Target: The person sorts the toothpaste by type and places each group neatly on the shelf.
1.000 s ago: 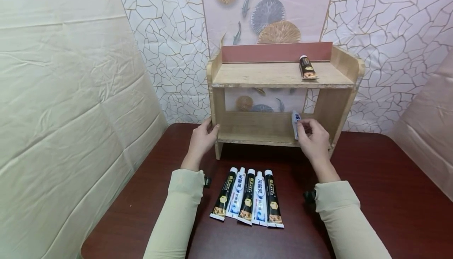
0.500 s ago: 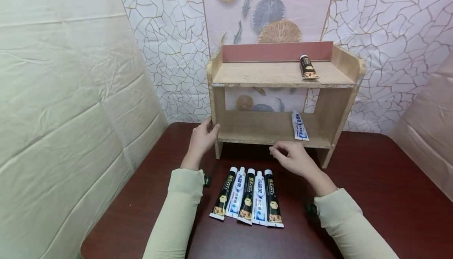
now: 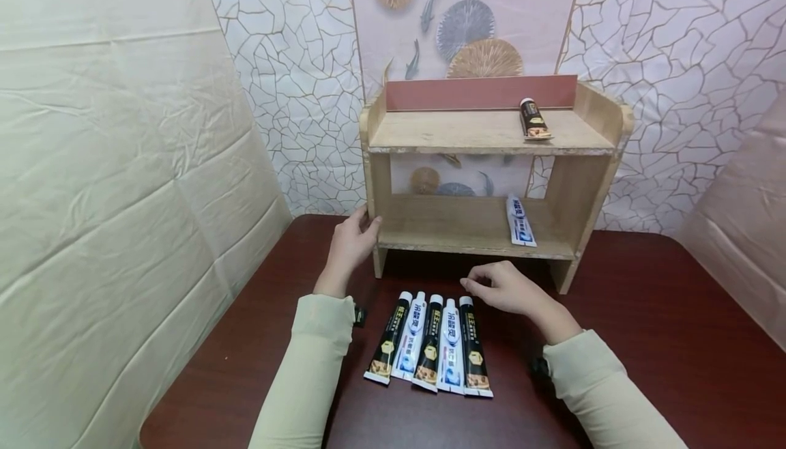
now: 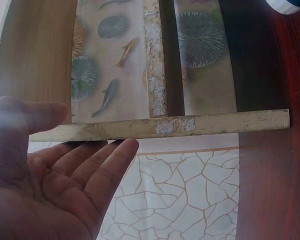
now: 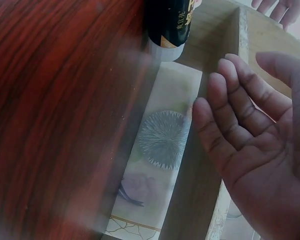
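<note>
My left hand [image 3: 351, 241] straddles the left side panel of a small wooden shelf [image 3: 479, 248]. In the left wrist view the thumb [image 4: 45, 115] lies on the panel's inner side, with the fingers [image 4: 102, 175] along its outer face. Nothing is in my right hand [image 3: 506, 288], whose fingers are loosely bent just above the cap of the rightmost black toothpaste tube [image 3: 475, 350]. Beside that tube, black toothpaste tubes [image 3: 428, 346] and white toothpaste tubes [image 3: 451, 350] alternate in a row on the table. A white toothpaste tube [image 3: 520, 222] lies on the lower shelf board, and a black one [image 3: 534, 121] lies on the upper board.
The dark red table [image 3: 258, 367] extends to both sides of the shelf. Behind it hangs a patterned backdrop [image 3: 295, 80]. Pale cloth [image 3: 135, 196] covers the left side, and more cloth [image 3: 737, 230] hangs at the right.
My right hand has let go of the white toothpaste tube on the lower board and moved down and left toward the row. The left hand has stayed at the panel.
</note>
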`<state>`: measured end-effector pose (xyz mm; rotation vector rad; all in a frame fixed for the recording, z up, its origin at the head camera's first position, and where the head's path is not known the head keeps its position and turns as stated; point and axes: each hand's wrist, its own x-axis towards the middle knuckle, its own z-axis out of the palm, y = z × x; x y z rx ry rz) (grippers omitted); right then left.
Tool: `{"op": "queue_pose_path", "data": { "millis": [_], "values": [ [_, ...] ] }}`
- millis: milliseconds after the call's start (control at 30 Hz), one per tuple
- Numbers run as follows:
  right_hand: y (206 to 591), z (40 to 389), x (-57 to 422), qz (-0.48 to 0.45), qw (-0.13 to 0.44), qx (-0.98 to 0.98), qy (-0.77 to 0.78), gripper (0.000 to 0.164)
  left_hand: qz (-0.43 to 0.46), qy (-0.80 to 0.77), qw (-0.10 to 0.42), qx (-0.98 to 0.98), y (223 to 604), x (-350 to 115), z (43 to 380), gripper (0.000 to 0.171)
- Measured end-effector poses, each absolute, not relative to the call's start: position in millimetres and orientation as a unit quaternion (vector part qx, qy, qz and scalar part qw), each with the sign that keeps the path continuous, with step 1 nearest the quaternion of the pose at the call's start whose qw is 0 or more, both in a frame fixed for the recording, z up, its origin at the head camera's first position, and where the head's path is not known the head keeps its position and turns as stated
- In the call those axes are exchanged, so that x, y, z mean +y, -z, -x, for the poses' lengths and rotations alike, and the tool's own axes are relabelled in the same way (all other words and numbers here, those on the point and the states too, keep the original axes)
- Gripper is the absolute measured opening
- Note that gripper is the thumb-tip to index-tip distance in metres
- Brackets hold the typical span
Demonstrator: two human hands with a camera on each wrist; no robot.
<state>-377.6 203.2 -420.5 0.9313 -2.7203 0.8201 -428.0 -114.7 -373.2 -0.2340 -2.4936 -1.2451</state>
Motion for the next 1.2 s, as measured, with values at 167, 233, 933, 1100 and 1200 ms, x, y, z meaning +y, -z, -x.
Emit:
{"op": "queue_pose_path", "data": {
  "millis": [167,233,933,1100,1200],
  "values": [
    [420.4,377.3,203.3,-0.316,0.038,-0.912,-0.260,0.027,0.083,0.436,0.172,-0.879,372.9,-115.2,428.3,0.056],
    [420.4,376.9,203.7,-0.313,0.015,-0.915,-0.253,0.029,0.084,0.439,0.168,-0.879,372.7,-115.4,428.4,0.056],
    [424.6,370.4,208.4,-0.271,-0.184,-0.914,-0.239,0.040,0.084,0.444,0.160,-0.877,372.9,-115.3,429.0,0.056],
    [425.5,368.5,207.8,-0.260,-0.202,-0.911,-0.247,0.040,0.082,0.441,0.165,-0.878,373.0,-115.2,428.7,0.056],
    [425.2,367.7,206.8,-0.259,-0.203,-0.912,-0.246,0.041,0.082,0.440,0.165,-0.879,373.3,-115.7,428.8,0.056]
  ]
}}
